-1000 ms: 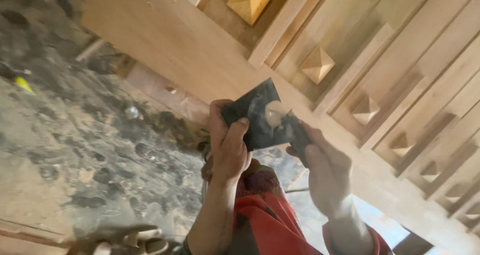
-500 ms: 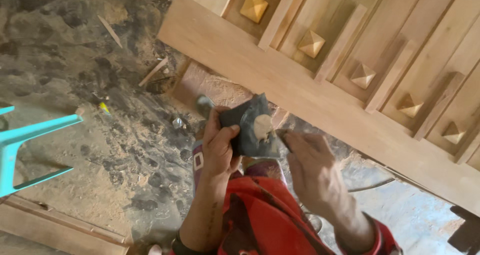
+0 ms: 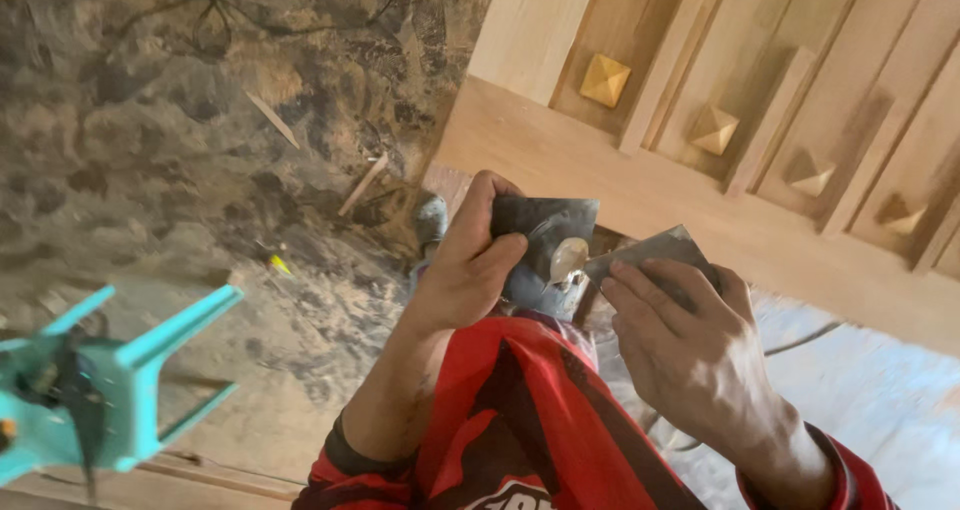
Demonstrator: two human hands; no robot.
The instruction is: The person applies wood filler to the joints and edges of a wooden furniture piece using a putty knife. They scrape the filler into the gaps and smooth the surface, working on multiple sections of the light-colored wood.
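With left hand (image 3: 470, 260) pinching a dark flat metal scraper (image 3: 545, 235) and right hand (image 3: 690, 350) fingers pressing a second grey blade (image 3: 650, 255) at its three o'clock, the pale filler blob (image 3: 568, 260) could drop off.

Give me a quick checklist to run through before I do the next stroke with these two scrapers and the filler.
1. Left hand has a firm hold on the dark metal plate: ok, fingers wrap its near edge.
2. Pale filler blob sits on that plate: ok, a small dab shows.
3. Right hand holds the second scraper: ok, fingers press flat on it.
4. Second scraper's edge meets the filler: cannot tell, its tip looks close beside the blob.
5. Wooden door panel within reach: ok, it lies just beyond both hands.
6. Turquoise stool out of the way: ok, it stands off to the left.
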